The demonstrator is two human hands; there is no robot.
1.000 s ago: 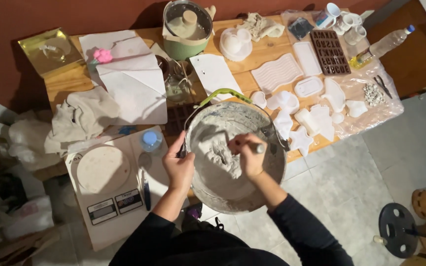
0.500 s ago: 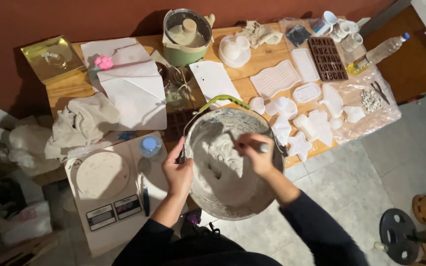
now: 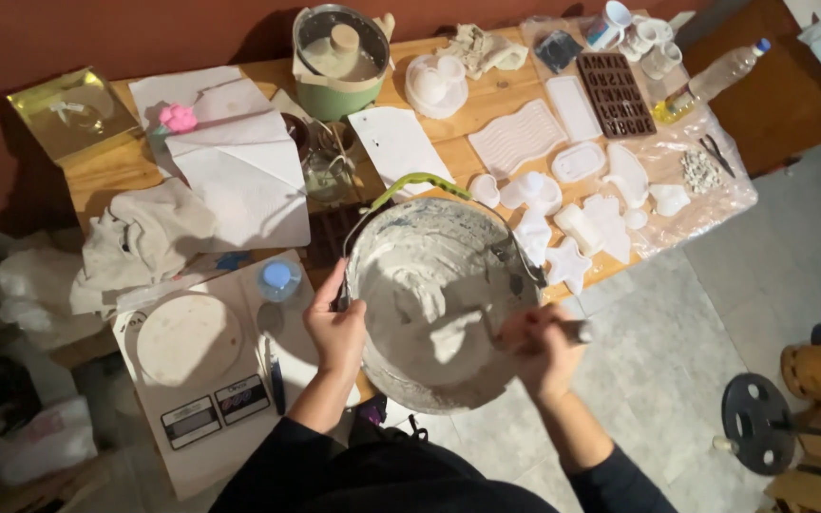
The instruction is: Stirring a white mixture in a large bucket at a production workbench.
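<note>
The fingers of the right hand [image 3: 542, 350] are curled tight around the handle of a stirring tool [image 3: 577, 331], its blade sunk in the grey-white paste at about 4 o'clock inside the bucket [image 3: 434, 294], while the left hand [image 3: 336, 328] clamps the rim at 9 o'clock, thumb over the edge. The bucket sits at the near edge of the desk [image 3: 106, 166], with the white moulds [image 3: 563, 204] at 2 o'clock and a scale [image 3: 192, 375] at 9 o'clock. To mix well, the person would likely do best to scrape the wall and bottom in steady sweeps, holding the rim firm so the bucket does not tip.
</note>
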